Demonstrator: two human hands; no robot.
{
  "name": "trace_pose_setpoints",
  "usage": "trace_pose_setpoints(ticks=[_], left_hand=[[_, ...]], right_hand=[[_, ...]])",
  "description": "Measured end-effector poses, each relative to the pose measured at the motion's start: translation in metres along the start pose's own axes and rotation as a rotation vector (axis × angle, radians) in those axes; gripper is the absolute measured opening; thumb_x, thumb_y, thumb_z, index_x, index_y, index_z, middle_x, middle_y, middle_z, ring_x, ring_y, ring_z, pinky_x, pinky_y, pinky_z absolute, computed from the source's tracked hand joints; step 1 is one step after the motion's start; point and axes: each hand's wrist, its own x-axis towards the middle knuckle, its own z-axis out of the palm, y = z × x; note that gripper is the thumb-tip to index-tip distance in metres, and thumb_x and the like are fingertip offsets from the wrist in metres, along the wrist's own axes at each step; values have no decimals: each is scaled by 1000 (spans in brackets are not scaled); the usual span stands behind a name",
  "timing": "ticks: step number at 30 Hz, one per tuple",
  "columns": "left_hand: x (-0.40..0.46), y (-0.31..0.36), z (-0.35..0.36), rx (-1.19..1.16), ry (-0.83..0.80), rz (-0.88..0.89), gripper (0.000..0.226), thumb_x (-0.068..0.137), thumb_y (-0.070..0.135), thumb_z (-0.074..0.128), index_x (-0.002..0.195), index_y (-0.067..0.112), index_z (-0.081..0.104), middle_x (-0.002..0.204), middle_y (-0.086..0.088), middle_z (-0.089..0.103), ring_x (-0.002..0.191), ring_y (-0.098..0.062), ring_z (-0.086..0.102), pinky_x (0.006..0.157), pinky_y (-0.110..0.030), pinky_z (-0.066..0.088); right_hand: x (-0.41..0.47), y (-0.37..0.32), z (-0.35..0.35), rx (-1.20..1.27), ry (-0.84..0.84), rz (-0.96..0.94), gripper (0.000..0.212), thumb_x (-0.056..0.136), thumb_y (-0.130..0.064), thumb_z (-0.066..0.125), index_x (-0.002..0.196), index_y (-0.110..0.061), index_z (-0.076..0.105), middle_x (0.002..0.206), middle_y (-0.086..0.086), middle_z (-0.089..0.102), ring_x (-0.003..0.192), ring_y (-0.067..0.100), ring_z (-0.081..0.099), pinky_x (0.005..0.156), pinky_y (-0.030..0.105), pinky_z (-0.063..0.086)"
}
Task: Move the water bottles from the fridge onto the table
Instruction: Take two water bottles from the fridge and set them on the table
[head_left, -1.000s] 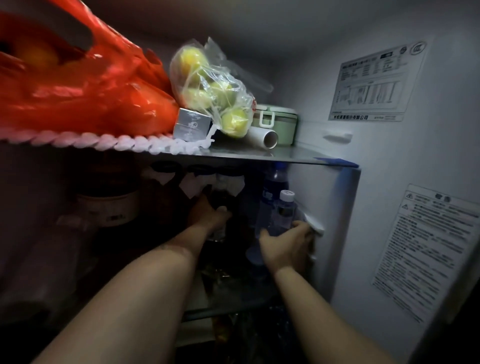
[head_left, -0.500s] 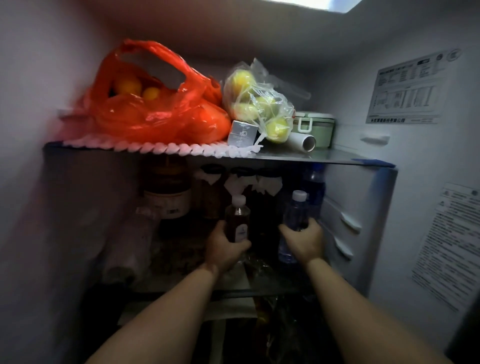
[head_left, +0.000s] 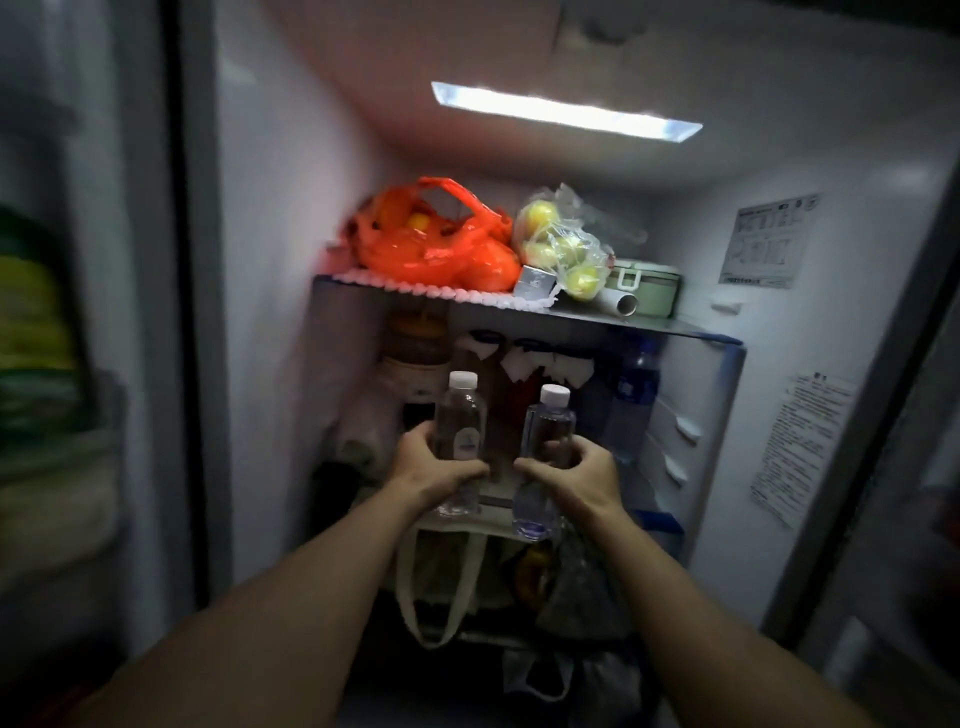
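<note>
We hold one clear water bottle in each hand, in front of the open fridge's (head_left: 291, 218) middle compartment. Our left hand (head_left: 426, 467) wraps the lower half of the left bottle (head_left: 460, 431); its white cap and shoulders rise above the fingers and its base shows below the palm. Our right hand (head_left: 576, 475) closes around the middle of the right bottle (head_left: 545, 431), thumb across the front, with the white cap above and the bluish base hanging below the grip. Both bottles stand upright, side by side and just apart. Behind them, under the glass shelf (head_left: 597, 319), a taller blue-labelled bottle (head_left: 636, 384) stands near the right wall. On the shelf lie an orange bag of fruit (head_left: 441, 244), a clear bag of yellow-green fruit (head_left: 566, 244) and a pale green lidded container (head_left: 649, 286).
</note>
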Motion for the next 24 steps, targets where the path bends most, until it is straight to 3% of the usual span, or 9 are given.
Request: trace_pose_setpoints(ticks=[4, 8, 11, 14, 17, 20, 24], left_hand=[[-80, 17, -39, 15, 119, -12, 52, 53, 24, 94, 93, 26, 60, 92, 3, 66, 80, -11, 65, 67, -22, 54], [-176, 28, -64, 52, 171, -37, 45, 50, 27, 95, 87, 22, 70, 79, 10, 74, 74, -7, 71, 65, -21, 57], [-253, 38, -80, 78, 230, -85, 37, 53, 19, 93, 78, 25, 67, 72, 15, 72, 69, -2, 67, 54, -13, 51], [-329, 46, -108, 88, 211, -227, 52, 51, 23, 94, 97, 20, 70, 92, 5, 76, 83, -11, 72, 66, -22, 58], [-403, 50, -150, 94, 170, -344, 63, 49, 27, 92, 107, 19, 71, 100, 1, 76, 93, -15, 72, 82, -34, 60], [-465, 53, -191, 116, 208, -424, 56, 47, 28, 94, 99, 25, 75, 97, 5, 77, 92, -12, 72, 79, -30, 59], [-530, 56, -246, 132, 377, -465, 57, 47, 29, 94, 100, 26, 75, 96, 7, 77, 90, -9, 73, 73, -26, 57]], right_hand=[[-50, -30, 7, 92, -90, -65, 30, 66, -24, 91, 80, -30, 65, 80, -10, 70, 74, 4, 67, 58, 18, 53], [-115, -54, 11, 139, -242, -141, 28, 61, -31, 91, 79, -28, 70, 71, -13, 73, 64, -1, 70, 52, 13, 52], [-175, -67, 13, 177, -382, -169, 25, 62, -27, 90, 80, -22, 73, 70, -12, 75, 65, 4, 72, 53, 14, 54], [-235, -81, 18, 182, -585, -186, 23, 66, -19, 89, 85, -17, 76, 78, -3, 78, 71, 12, 75, 62, 23, 58], [-289, -99, 31, 222, -804, -216, 20, 70, -10, 87, 86, -11, 77, 78, -4, 79, 69, 9, 75, 57, 16, 55], [-342, -116, 55, 258, -974, -259, 18, 69, -10, 88, 84, -13, 79, 77, -4, 79, 71, 7, 74, 59, 18, 55], [-405, -145, 101, 318, -1149, -331, 19, 72, -12, 87, 88, -19, 80, 84, -3, 80, 79, 11, 76, 67, 20, 59]])
